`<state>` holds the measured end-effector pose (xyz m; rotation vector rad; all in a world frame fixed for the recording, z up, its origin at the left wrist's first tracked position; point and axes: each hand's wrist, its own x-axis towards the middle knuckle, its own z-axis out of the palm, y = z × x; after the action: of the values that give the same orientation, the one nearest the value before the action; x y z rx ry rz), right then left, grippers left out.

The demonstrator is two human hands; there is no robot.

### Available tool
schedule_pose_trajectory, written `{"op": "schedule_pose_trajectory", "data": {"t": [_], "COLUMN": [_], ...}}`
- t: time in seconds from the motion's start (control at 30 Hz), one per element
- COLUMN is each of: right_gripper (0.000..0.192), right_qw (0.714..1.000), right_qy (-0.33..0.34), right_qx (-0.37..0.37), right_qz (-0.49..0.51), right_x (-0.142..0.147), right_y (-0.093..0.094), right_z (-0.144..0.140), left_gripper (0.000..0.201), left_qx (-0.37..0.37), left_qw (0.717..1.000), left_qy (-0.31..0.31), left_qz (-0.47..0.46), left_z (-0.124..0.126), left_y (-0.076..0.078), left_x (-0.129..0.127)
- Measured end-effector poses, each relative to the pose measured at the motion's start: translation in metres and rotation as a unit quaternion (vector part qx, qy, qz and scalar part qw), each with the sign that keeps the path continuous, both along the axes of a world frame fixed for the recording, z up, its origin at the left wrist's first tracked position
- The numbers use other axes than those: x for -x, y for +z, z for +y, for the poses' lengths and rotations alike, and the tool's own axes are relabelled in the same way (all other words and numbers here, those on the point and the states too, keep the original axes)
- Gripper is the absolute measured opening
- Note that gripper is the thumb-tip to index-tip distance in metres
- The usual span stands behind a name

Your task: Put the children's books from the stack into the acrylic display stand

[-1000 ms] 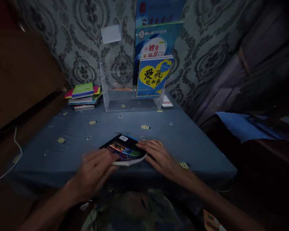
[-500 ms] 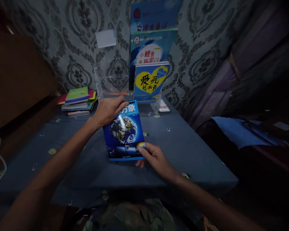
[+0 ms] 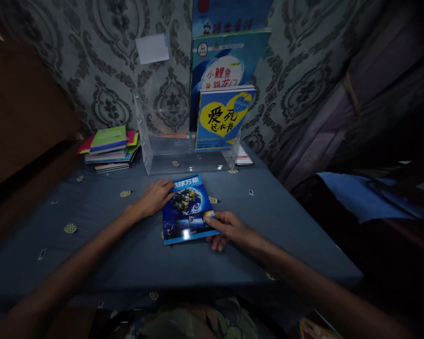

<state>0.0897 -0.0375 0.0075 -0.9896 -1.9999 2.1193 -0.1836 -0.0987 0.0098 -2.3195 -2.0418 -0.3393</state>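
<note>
A blue book point(image 3: 189, 223) with a picture of the Earth on its cover is between my hands, face up, low over the cloth or resting on it. My left hand point(image 3: 156, 197) grips its upper left edge, fingertips on the cover and thumb hidden. At the lower right corner, my right hand point(image 3: 233, 230) pinches the book, thumb on top and fingers below. Just behind stands a clear acrylic rack point(image 3: 187, 162). A blue and yellow book point(image 3: 217, 136) is upright in its right part, with taller blue books point(image 3: 229, 47) behind.
A stack of thin books point(image 3: 109, 141) lies at the back left. The table's cloth point(image 3: 120, 254) is grey-blue with pineapple prints. A white card point(image 3: 152, 48) is by the patterned wall. Blue cloth point(image 3: 363, 195) hangs beyond the right edge, near a purple curtain point(image 3: 325, 113).
The book has come down toward the table and lies flatter. My left hand has slid from its top corner down to its left edge; my right hand keeps its hold.
</note>
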Motion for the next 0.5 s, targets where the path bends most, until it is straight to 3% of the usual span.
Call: {"op": "schedule_pose_trajectory", "data": {"t": [0.07, 0.13, 0.2, 0.3, 0.37, 0.5], "right_gripper": [0.037, 0.036, 0.032, 0.023, 0.029, 0.042], "right_qw": [0.987, 0.928, 0.861, 0.831, 0.812, 0.793], "right_qy": [0.023, 0.001, -0.023, 0.025, 0.082, 0.155], "right_qx": [-0.149, -0.353, -0.492, -0.555, -0.576, -0.586], "right_qz": [-0.06, -0.118, -0.129, -0.031, 0.045, 0.07], "right_x": [-0.004, -0.006, -0.001, 0.023, 0.046, 0.085], "right_y": [0.007, 0.015, 0.021, 0.02, 0.012, -0.008], "right_z": [0.006, 0.01, 0.013, 0.012, 0.01, 0.014], "left_gripper": [0.041, 0.045, 0.046, 0.046, 0.05, 0.072], "left_qx": [-0.007, -0.021, -0.033, -0.05, -0.061, -0.056], "left_qw": [1.0, 0.999, 0.998, 0.995, 0.992, 0.983], "left_qy": [0.002, 0.004, 0.005, 0.0, -0.002, -0.016], "left_qz": [-0.018, -0.039, -0.057, -0.085, -0.114, -0.172], "left_z": [-0.005, -0.007, -0.007, -0.007, -0.009, -0.013], "left_y": [-0.012, -0.022, -0.029, -0.035, -0.036, -0.036], "left_x": [0.003, 0.005, 0.007, 0.008, 0.009, 0.011]}}
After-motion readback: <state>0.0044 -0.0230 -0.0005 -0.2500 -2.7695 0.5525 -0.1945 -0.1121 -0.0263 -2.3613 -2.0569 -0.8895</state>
